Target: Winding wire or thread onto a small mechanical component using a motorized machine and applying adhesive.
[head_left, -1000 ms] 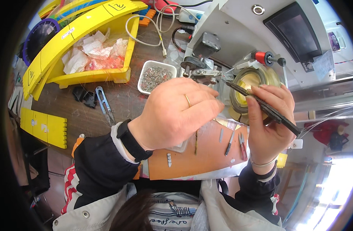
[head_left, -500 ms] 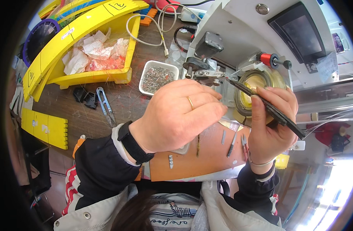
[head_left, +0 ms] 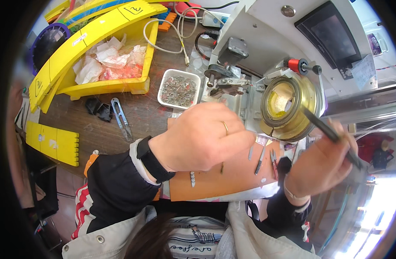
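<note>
While right hand grips black rod | beside brass ring rim

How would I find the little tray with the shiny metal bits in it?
Start at the big yellow bin at the top left. Just right of it, on the brown table, sits the small white tray. It alone is heaped with tiny silver metal pieces.

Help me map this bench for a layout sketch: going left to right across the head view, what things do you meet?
Flat yellow toothed piece → yellow bin of crumpled wrappers → thread snips → white tray of small metal parts → left hand → brass ring on the machine → right hand holding a dark rod.
</note>
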`<state>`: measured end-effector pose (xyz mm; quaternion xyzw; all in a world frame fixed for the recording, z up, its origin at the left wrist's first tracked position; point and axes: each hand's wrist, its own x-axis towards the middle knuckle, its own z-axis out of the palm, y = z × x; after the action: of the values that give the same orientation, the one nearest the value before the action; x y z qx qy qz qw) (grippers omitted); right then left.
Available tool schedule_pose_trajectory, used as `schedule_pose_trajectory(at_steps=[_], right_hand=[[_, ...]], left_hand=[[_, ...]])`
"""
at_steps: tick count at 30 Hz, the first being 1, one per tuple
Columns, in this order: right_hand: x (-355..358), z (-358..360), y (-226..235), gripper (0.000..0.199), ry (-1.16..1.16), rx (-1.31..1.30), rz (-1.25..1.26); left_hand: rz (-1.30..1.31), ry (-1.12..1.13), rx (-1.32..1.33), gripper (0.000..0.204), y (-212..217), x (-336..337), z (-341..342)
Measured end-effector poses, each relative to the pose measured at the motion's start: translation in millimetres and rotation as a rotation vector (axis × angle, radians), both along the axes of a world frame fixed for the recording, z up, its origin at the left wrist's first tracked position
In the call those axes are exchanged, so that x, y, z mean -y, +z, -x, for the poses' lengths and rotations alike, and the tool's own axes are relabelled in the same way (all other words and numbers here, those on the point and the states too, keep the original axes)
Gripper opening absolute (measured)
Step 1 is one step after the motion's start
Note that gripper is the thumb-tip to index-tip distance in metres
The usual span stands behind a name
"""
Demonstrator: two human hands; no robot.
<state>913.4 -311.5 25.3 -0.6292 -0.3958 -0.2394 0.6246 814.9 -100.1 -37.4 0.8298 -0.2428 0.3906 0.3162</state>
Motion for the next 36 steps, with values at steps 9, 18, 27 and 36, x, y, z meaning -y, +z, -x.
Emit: schedule_pose_trajectory(at_steps=[9, 18, 27, 36], right_hand=[[75, 70, -33, 0.014, -0.241, 0.006, 0.679], [72, 69, -66, 0.048, 0.053, -0.051, 1.037], [92, 60, -61, 0.037, -0.05, -0.054, 0.905], [138, 55, -52, 0.031, -0.238, -0.1, 0.849]], left_hand=[[-0.085, 0.118, 0.037, 0.025, 8, -4, 6], [-0.044, 0.567, 0.059, 0.02, 65, -21, 63], [-0.475, 1.102, -0.193, 0.025, 47, -156, 121], [-0.623, 1.018, -0.262, 0.028, 56, -172, 121]])
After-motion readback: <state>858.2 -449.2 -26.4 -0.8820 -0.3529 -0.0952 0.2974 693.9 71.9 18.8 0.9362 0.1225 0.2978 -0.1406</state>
